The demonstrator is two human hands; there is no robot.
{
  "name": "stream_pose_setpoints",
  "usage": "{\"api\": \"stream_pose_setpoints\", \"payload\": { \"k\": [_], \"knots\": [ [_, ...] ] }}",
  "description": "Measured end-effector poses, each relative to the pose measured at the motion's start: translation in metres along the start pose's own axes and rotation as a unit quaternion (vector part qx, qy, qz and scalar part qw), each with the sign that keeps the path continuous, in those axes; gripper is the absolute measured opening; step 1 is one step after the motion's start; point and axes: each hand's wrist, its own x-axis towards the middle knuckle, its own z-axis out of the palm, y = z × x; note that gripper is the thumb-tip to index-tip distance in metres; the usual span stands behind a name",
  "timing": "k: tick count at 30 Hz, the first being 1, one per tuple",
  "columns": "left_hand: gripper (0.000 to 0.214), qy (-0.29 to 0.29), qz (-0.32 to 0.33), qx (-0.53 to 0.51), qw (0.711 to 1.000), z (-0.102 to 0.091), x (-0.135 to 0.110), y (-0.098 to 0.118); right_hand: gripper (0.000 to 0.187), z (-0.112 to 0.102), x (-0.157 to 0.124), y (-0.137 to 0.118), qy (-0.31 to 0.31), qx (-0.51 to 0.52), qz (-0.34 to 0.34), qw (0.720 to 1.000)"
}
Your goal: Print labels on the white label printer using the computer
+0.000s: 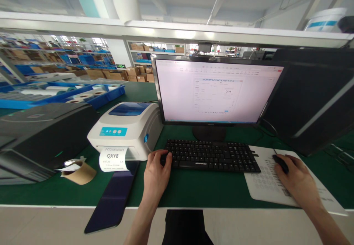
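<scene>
1. Two grips are mine, and my right grip (298, 177) is curled over the mouse (280, 163), whose dark front shows past my thumb and fingers.
2. My left grip (156, 171) bends at the left end of the keyboard (210, 156), thumb and fingers drawn in about something dark; I cannot tell whether that is the keyboard's corner.
3. Under the mouse is a pale pad (262, 188), its left edge meeting the keyboard's right end.
4. Just behind the keyboard stands the monitor (177, 90), QXY8 in its window.
5. Left of that, the printer (132, 125) has a label (113, 160), also marked QXY8, sticking out in front, above one end of the phone (113, 197).
6. That phone juts past the near edge of my green worktop (193, 191).
7. Farther left sits a cardboard ring (83, 175); behind are blue trays (110, 97) of rolls (85, 96).
</scene>
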Motion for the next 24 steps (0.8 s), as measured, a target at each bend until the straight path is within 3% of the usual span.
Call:
{"api": "stream_pose_setpoints", "payload": {
  "k": [24],
  "knots": [
    [0.037, 0.01, 0.007, 0.002, 1.0, 0.0003, -0.0001, 0.0005, 0.061, -0.0009, -0.0007, -0.002, 0.017, 0.009, -0.002, 1.0]
  ]
}}
